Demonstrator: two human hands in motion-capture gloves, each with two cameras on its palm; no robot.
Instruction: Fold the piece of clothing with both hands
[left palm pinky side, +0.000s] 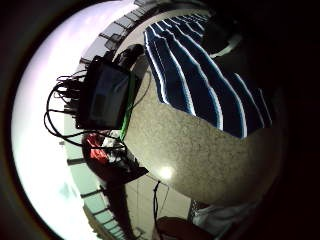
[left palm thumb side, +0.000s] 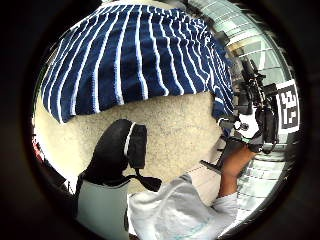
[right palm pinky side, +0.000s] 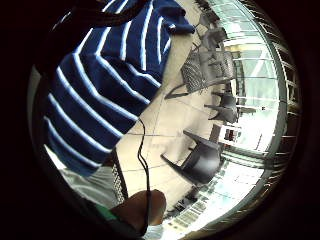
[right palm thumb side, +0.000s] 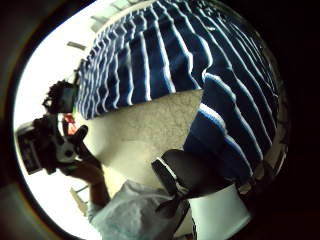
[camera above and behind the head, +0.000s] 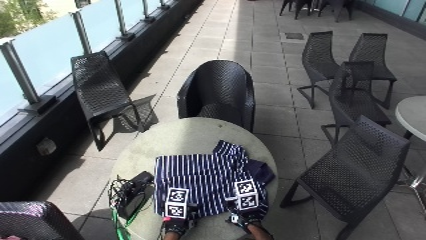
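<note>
Outside view: striped knit shirt (camera above and behind the head: 210, 187) flat on round speckled table (camera above and behind the head: 193, 135); grip state unclear.

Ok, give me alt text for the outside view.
A navy shirt with white stripes lies spread on a round stone table on a terrace, with the person's left hand and right hand at its near edge. A black device with cables sits on the table beside the shirt; dark wicker chairs stand around.

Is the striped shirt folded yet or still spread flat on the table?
Mostly spread: the striped shirt lies flat on the round table, with only its right side bunched over.
</note>
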